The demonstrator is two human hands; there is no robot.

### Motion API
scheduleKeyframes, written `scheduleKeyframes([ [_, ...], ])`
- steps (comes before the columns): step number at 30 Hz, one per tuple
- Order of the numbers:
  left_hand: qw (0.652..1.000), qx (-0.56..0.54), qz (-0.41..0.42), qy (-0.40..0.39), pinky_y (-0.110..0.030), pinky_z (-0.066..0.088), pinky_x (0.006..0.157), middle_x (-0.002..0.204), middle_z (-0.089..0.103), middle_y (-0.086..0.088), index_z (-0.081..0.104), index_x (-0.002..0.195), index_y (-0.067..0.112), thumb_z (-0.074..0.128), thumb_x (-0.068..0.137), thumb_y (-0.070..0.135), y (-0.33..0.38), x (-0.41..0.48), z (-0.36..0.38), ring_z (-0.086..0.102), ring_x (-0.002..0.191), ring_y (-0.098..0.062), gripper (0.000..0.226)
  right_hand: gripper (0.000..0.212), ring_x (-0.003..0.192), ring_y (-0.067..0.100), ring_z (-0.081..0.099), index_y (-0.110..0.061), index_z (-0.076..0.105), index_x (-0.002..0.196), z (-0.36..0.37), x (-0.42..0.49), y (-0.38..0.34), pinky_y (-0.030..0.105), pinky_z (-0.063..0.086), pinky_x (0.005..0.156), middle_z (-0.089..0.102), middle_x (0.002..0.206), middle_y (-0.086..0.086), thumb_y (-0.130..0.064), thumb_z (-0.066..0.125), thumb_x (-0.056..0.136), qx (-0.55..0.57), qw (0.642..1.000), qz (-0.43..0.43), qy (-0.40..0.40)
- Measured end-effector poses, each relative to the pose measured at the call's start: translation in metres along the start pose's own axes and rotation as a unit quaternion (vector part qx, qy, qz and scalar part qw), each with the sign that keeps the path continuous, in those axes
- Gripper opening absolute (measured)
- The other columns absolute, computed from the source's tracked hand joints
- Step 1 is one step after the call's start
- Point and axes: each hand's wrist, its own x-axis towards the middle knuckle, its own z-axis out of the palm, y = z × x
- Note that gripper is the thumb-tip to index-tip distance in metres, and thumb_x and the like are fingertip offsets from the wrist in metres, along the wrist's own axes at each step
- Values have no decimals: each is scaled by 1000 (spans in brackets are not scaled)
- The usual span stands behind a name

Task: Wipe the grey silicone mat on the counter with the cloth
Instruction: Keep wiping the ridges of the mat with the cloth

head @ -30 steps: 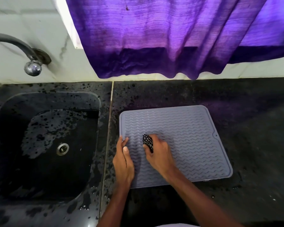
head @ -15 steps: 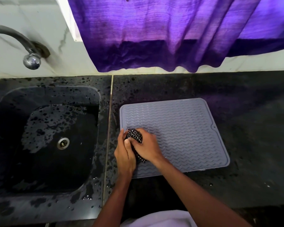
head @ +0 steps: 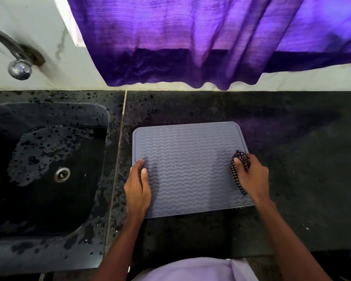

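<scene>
The grey silicone mat [head: 187, 165], ribbed with wavy lines, lies flat on the dark counter [head: 292, 138] just right of the sink. My left hand [head: 138, 187] rests flat on the mat's left edge, fingers straight. My right hand [head: 251, 177] grips a bunched black-and-white checked cloth [head: 239, 169] and presses it on the mat's right edge. The cloth shows between and under my fingers; the rest of it is hidden by my hand.
A dark, wet sink [head: 49, 169] with a metal drain [head: 62, 174] lies to the left. A metal tap [head: 18, 65] juts from the white wall above it. A purple curtain [head: 190, 41] hangs over the counter's back edge.
My right hand has swept the cloth from the mat's left side, beside my left hand, across to its right edge. My left hand has stayed on the left edge.
</scene>
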Motion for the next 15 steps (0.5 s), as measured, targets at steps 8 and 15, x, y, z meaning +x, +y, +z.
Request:
scheduleKeyframes([
  [8,1000,12,2,12,0,30,100,130,66,-7,58,133,6,35,104,35,3,-1,0,59,119,-16,47,36,87,41,65,-13,53,121,-5,17,14,49,55,77,68,95,24,-37,54,94,-108,994,-1,-10],
  [15,1000,18,11,16,-3,32,100,129,66,-7,59,132,5,35,104,33,3,-1,-1,60,119,-17,47,34,85,44,64,-9,54,120,-1,14,6,46,53,73,67,93,26,-30,55,95,-120,992,-32,-17],
])
